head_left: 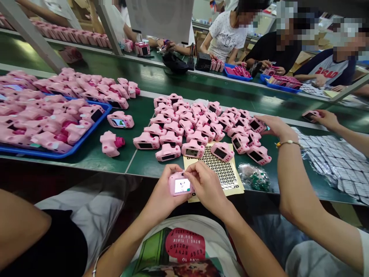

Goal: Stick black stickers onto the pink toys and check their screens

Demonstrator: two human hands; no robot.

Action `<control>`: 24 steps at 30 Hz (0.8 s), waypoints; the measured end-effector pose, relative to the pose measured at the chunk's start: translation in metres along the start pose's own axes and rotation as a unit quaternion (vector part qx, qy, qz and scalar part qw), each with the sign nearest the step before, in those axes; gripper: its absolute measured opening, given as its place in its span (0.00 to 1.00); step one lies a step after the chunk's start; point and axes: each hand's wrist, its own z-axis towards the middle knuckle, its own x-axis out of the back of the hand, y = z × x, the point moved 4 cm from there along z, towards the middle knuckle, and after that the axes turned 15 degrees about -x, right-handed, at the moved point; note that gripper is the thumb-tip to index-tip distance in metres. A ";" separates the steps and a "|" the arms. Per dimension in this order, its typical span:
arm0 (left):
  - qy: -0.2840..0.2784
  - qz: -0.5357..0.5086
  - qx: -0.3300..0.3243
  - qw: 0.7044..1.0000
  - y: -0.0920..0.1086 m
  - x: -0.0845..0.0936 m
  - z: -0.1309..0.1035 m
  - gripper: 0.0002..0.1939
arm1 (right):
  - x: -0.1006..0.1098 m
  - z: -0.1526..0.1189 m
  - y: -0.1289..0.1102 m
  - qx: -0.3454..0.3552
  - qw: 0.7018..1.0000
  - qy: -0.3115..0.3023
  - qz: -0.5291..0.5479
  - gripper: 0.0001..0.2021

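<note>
A pink toy camera (182,186) with its screen lit, showing a small cartoon figure on white, is up in front of me at the table edge. My left hand (161,194) is wrapped round its left side and underside. On the upper right of the same camera, the bent fingers of my right hand (208,185) press close together; a small dark spot shows by the fingertips, too small to name. Just beyond and partly behind my right hand lies a cream sticker sheet (230,175) with rows of small black squares. Several pink toy cameras (193,149) stand behind it.
A blue tray (83,143) heaped with pink cameras is at left; two loose cameras lie beside it. A clear bag (255,177) of small parts sits right of the sheet. A co-worker's hands (278,129) reach in from the right, near packaged pieces (337,161). People work opposite.
</note>
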 end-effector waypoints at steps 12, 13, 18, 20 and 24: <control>-0.001 0.047 -0.045 0.998 -0.002 -0.003 -0.001 0.27 | 0.005 -0.007 -0.006 0.023 0.999 0.026 -0.031 0.03; 0.000 0.055 -0.049 0.997 -0.002 -0.003 -0.002 0.26 | 0.005 -0.007 -0.006 0.027 0.999 0.029 -0.030 0.03; 0.002 0.103 -0.067 0.992 -0.001 -0.003 -0.004 0.24 | 0.003 -0.011 -0.008 0.056 0.996 0.066 -0.002 0.04; 0.007 0.128 -0.077 0.989 0.000 -0.003 -0.005 0.23 | 0.002 -0.017 -0.007 0.076 0.991 0.105 0.007 0.05; -0.016 0.114 -0.095 0.989 0.005 -0.006 -0.006 0.24 | -0.003 -0.040 -0.008 0.201 0.943 0.249 -0.095 0.06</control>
